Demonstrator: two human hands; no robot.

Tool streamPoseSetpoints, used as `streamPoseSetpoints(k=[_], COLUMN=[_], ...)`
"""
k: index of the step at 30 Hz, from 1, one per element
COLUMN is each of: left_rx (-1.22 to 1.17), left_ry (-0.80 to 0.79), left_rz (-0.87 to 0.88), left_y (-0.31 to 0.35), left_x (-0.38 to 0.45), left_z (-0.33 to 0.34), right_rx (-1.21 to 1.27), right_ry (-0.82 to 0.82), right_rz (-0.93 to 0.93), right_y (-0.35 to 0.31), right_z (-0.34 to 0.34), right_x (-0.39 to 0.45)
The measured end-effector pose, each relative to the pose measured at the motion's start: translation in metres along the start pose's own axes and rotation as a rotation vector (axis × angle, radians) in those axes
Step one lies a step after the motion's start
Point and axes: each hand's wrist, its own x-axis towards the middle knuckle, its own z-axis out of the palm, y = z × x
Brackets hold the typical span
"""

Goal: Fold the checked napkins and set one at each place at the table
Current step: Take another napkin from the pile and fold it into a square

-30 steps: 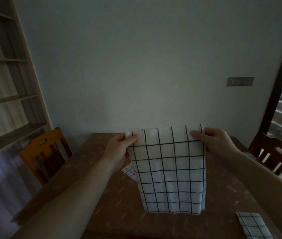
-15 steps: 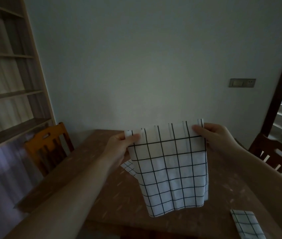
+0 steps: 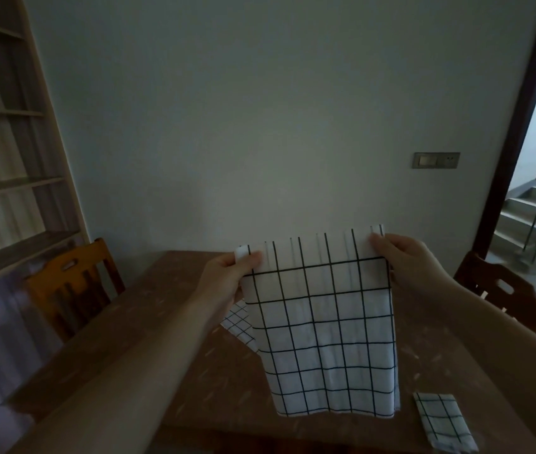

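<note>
Hanging from both hands, the checked napkin (image 3: 322, 326) now sits a little higher and nearer the centre right of the frame than a second ago, and its lower edge has swung up off the bench (image 3: 148, 339), so the cloth drapes free with soft ripples instead of falling straight. The left hand (image 3: 227, 276) pinches the upper left corner between thumb and fingers; the right hand (image 3: 404, 260) pinches the upper right corner the same way, so each grip is narrow and closed on cloth. The top edge runs nearly level between them.

That lift suggests the fold in hand is not yet laid down: the napkin looks doubled already, and probably needs another fold before it goes to a place.

A folded napkin (image 3: 443, 424) lies at the lower right of the frame on the bench, seemingly set at one place. Another checked cloth (image 3: 238, 322) peeks out behind the held one, left of centre. Compared with earlier, the view has tilted, showing more wall.
</note>
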Motion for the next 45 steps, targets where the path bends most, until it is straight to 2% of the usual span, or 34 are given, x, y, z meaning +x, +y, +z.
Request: streamPoseSetpoints(k=[2,5,6,8,10,11,17,21,25,28,30,32,34,36,39,42,45], left_rx=[0.044,0.236,0.302,0.398,0.448,0.455,0.447,0.458,0.508,0.629,0.784,1.053,1.271,1.209,0.797,0.621,0.524], left_ry=[0.007,-0.057,-0.094,-0.163,-0.231,-0.245,-0.213,-0.171,-0.198,-0.34,-0.431,-0.477,-0.634,-0.698,-0.568,-0.486,-0.365], left_rz=[0.032,0.152,0.183,0.231,0.27,0.281,0.285,0.323,0.321,0.226,0.008,-0.254,-0.353,-0.24,0.021,0.038,-0.002], left_y=[0.0,0.003,0.004,0.008,0.011,0.012,0.019,0.022,0.013,-0.003,-0.013,-0.015,-0.011,-0.004,0.012,0.018,0.014], left_x=[-0.002,-0.006,-0.008,-0.014,-0.016,-0.017,-0.021,-0.022,-0.02,-0.026,-0.029,-0.028,-0.023,-0.02,-0.022,-0.014,-0.003], left_z=[0.005,0.019,0.025,0.039,0.047,0.048,0.042,0.032,0.018,-0.012,-0.036,-0.05,-0.05,-0.035,0.002,0.024,0.025], right_rx=[-0.045,-0.451,-0.564,-0.658,-0.622,-0.563,-0.288,-0.257,-0.419,-0.462,-0.469,-0.485,-0.506,-0.504,-0.515,-0.533,-0.48], right_ry=[0.03,0.186,0.178,0.017,-0.141,-0.17,-0.182,-0.112,0.005,0.078,0.091,0.057,0.007,-0.028,-0.024,0.11,0.107], right_rz=[0.003,-0.185,-0.301,-0.464,-0.5,-0.492,-0.447,-0.45,-0.55,-0.598,-0.59,-0.597,-0.633,-0.675,-0.64,-0.464,-0.205], right_y=[0.005,-0.001,-0.007,-0.024,-0.037,-0.04,-0.047,-0.048,-0.051,-0.058,-0.061,-0.063,-0.063,-0.064,-0.068,-0.055,-0.02], right_z=[-0.002,0.005,0.012,0.033,0.052,0.058,0.068,0.068,0.061,0.047,0.034,0.028,0.029,0.034,0.034,0.028,0.027], right_x=[0.001,-0.003,-0.005,-0.01,-0.009,-0.008,0.002,0.007,0.009,0.017,0.023,0.026,0.023,0.02,0.024,0.034,0.028])
